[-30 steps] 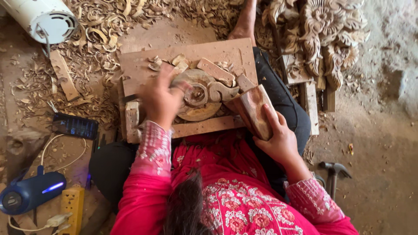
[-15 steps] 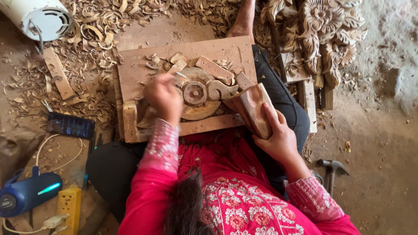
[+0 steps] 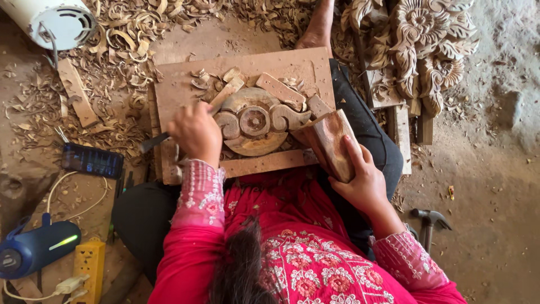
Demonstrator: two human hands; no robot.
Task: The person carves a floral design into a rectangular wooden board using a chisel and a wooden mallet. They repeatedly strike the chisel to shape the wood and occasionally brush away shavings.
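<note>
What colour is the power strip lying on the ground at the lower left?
Yellow. The power strip shows best in the head view, the only one.

A wood carving workshop is shown. The dirt floor [image 3: 495, 186] is covered with curly wood shavings [image 3: 121, 34] at the top left of the frame. A flat board [image 3: 185, 84] is laid in the middle, and a round carved piece [image 3: 253, 121] with swirls is set on it. A finished flower carving [image 3: 427, 39] is seen at the top right. A hammer [image 3: 428, 220] is left on the ground at the lower right. A yellow power strip [image 3: 89, 264] is placed at the lower left.
</note>
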